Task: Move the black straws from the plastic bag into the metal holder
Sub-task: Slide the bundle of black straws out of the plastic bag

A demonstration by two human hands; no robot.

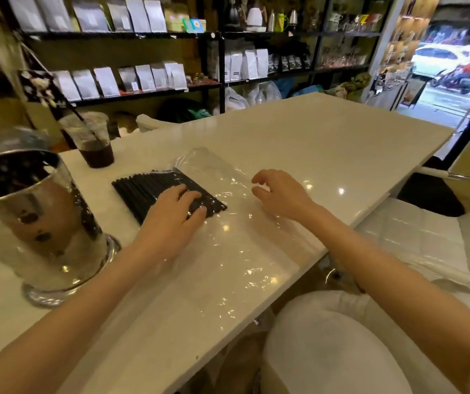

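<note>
A flat bundle of black straws [142, 189] lies on the white table [313, 143], half out of the mouth of a clear plastic bag [228, 237] spread toward me. My left hand [175, 211] rests palm down on the straws, fingers spread over their right ends. My right hand [279, 194] hovers just over the bag's right side, fingers curled and apart, holding nothing. The shiny metal holder [37, 223] stands upright at the table's left, apart from the straws.
A plastic cup of dark drink with a straw [91, 140] stands behind the straws. The table's edge runs diagonally at my right, with white chairs [415, 231] beyond it. Shelves of bags fill the back wall.
</note>
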